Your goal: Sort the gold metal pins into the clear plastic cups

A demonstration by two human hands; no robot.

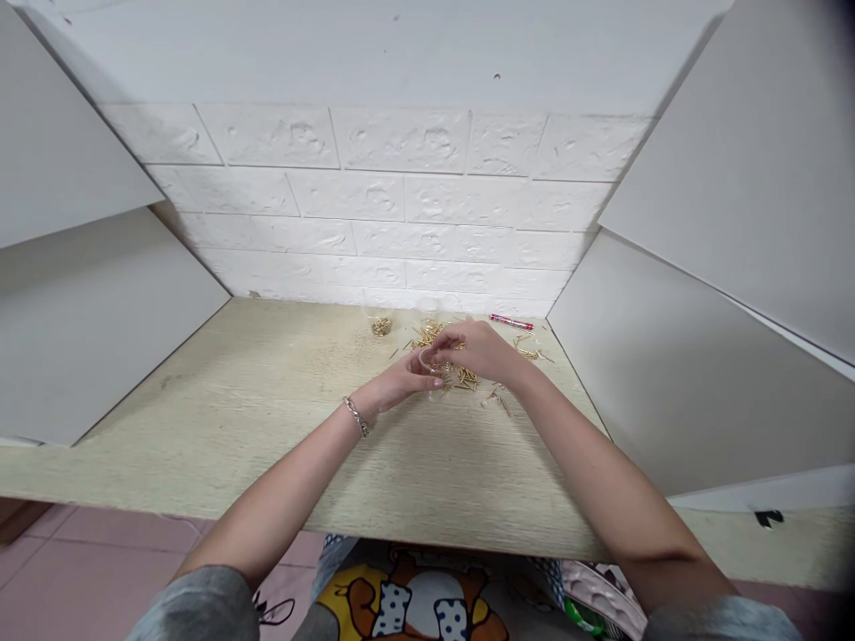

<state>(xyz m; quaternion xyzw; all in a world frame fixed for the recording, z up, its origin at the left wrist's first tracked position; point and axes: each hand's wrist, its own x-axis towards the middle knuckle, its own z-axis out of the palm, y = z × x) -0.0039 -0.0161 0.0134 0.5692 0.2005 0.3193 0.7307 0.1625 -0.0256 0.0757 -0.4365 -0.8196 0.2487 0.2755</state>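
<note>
My left hand [401, 381], with a chain bracelet at the wrist, is wrapped round a small clear container [439, 367] near the back of the table. My right hand [473, 349] is at the container's mouth from the right, its fingers bent together; what they hold, if anything, is hidden. Behind my hands lies a pile of small gold-coloured sticks [427, 333]. More gold sticks [468, 379] lie loose just under my right hand. A clear container with gold pieces [381, 327] stands further back, to the left.
At the back right lies a red marker [511, 321], with scattered gold pieces [525, 349] in front of it. A white brick-patterned wall [401, 240] closes off the back. White panels [107, 312] stand on both sides of the wooden table [267, 374].
</note>
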